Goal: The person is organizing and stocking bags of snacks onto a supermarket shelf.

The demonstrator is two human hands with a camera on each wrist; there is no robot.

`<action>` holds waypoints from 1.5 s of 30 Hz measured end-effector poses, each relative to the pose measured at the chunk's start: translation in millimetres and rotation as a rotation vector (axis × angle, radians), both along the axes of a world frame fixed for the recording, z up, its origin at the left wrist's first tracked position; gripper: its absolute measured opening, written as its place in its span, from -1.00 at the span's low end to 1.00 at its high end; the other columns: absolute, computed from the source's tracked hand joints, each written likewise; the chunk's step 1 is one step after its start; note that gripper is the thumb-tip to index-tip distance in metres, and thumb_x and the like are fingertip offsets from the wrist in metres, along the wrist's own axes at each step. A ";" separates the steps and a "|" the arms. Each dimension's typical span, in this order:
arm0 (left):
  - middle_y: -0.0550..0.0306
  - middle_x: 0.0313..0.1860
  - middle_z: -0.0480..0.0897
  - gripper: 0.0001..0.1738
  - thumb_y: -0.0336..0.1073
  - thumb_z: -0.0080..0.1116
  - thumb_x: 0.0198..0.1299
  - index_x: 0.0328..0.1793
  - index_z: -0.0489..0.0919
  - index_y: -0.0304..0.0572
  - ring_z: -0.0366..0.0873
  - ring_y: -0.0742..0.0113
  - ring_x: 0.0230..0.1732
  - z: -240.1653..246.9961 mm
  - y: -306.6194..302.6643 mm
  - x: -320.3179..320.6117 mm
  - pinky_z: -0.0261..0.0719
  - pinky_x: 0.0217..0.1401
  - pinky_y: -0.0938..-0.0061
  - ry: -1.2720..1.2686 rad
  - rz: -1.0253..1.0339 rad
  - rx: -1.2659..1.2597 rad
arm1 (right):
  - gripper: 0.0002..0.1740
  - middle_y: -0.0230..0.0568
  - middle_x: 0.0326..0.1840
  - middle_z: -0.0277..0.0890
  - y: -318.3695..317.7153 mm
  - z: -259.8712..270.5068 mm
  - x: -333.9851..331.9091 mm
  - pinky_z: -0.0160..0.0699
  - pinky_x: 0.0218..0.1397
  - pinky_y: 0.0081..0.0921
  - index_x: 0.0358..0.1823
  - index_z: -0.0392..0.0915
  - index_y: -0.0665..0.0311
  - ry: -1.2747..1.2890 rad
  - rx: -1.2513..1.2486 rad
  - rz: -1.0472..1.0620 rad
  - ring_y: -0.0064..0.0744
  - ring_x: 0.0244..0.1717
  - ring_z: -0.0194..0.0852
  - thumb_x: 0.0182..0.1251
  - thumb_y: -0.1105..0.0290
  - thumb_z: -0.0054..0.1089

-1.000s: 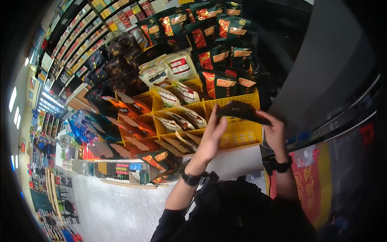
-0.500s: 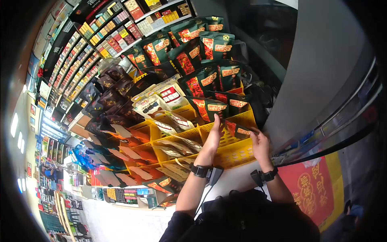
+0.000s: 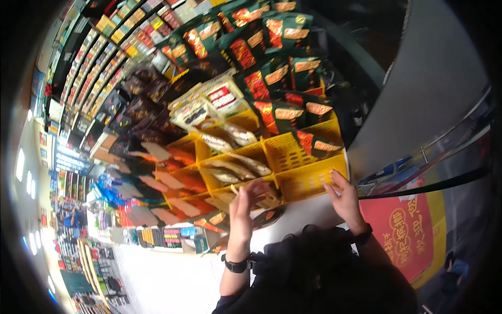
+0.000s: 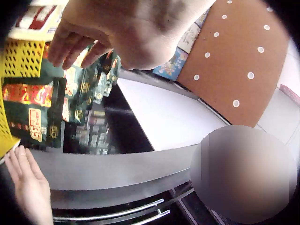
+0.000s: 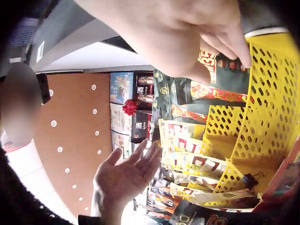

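A dark green snack pouch with a red and gold label (image 3: 316, 144) leans in a right-hand compartment of the yellow perforated rack (image 3: 314, 180). My right hand (image 3: 345, 203) holds nothing and hovers by the rack's front right corner, fingers spread loosely, just in front of that pouch. Over the front middle compartments, with its fingers extended, is my left hand (image 3: 243, 214), also free of any object. Tan-backed packets (image 3: 225, 200) stand beside and partly behind its fingers. In the right wrist view the left hand (image 5: 124, 180) shows its palm, fingers apart.
More green pouches (image 3: 277, 78) fill the rack's upper rows, with white pouches (image 3: 214, 102) and orange packets (image 3: 180, 180) to the left. A grey curved panel (image 3: 434, 99) stands close on the right. Shelves of small boxes (image 3: 99, 63) line the back left.
Both hands had the dark green pouch between them; now it leans in the rack compartment and they have let go. My left hand has drawn left and toward me.
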State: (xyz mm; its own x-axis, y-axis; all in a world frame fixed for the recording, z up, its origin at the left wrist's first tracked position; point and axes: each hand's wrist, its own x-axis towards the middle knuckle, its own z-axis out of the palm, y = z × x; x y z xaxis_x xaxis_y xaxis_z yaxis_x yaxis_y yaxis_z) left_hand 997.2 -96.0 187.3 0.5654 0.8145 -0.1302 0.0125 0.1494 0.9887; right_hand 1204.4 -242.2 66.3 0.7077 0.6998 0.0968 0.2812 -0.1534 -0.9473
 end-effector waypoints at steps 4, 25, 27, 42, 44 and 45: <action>0.03 -0.23 0.69 -0.37 0.03 -0.28 0.59 0.11 0.60 -0.47 0.60 0.34 -0.27 -4.0 -30.1 -66.5 0.50 -0.21 0.46 0.208 0.373 0.177 | -0.47 0.15 0.10 0.64 1.9 2.5 -14.9 0.69 0.08 -0.37 0.23 0.49 0.48 0.103 -0.007 0.202 -0.13 0.08 0.70 0.29 0.37 0.39; -0.16 0.10 0.70 -0.80 -0.36 0.15 0.33 -0.16 0.72 -0.35 0.69 0.09 0.07 -78.3 -106.5 -161.6 0.59 0.10 0.38 0.353 0.480 0.550 | -0.59 0.13 -0.09 0.66 34.6 -34.4 -100.3 0.74 -0.07 -0.30 -0.06 0.58 0.47 -0.097 -0.340 0.676 -0.03 -0.10 0.73 0.21 0.29 0.44; -0.17 0.05 0.72 -0.83 -0.40 0.17 0.28 -0.22 0.72 -0.36 0.72 0.07 -0.01 -84.0 -106.5 -166.9 0.62 0.09 0.38 0.321 0.465 0.568 | -0.63 0.08 -0.19 0.69 31.5 -37.7 -98.7 0.74 -0.11 -0.34 -0.13 0.61 0.48 -0.101 -0.302 0.620 -0.06 -0.20 0.75 0.19 0.32 0.46; -0.42 0.13 0.62 -0.02 0.01 0.40 0.12 0.47 0.26 -0.58 0.68 -0.13 0.09 -151.3 -91.2 -175.8 0.68 0.09 0.25 0.624 -0.013 0.298 | -0.85 0.06 -0.28 0.67 -5.9 -12.5 -90.5 0.61 -0.18 -0.20 -0.33 0.65 0.42 -0.331 -0.144 0.739 0.08 -0.24 0.66 0.23 0.43 0.32; -0.45 0.29 0.50 0.04 0.06 0.42 0.11 0.50 0.21 -0.55 0.56 -0.20 0.26 -145.7 -95.7 -165.8 0.54 0.31 0.21 0.554 -0.091 0.545 | -0.87 0.09 -0.34 0.63 -15.3 13.7 -84.0 0.58 -0.24 -0.18 -0.32 0.65 0.40 -0.350 -0.193 0.757 0.13 -0.28 0.62 0.25 0.44 0.32; -0.39 0.49 0.31 0.06 -0.07 0.45 0.12 0.56 0.12 -0.52 0.35 -0.12 0.48 -138.9 -95.9 -161.2 0.42 0.45 0.14 0.515 -0.167 0.429 | -0.87 0.11 -0.40 0.57 -18.8 26.7 -80.1 0.52 -0.34 -0.20 -0.35 0.63 0.41 -0.335 -0.083 0.734 0.16 -0.34 0.57 0.25 0.46 0.32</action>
State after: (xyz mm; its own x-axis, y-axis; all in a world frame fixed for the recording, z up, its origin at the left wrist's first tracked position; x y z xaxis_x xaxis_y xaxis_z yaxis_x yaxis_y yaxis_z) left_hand 836.0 -192.0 48.5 0.6406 0.7612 -0.1015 0.4849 -0.2985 0.8220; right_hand 1124.3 -261.0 93.1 0.0075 0.9887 0.1495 0.6043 0.1147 -0.7884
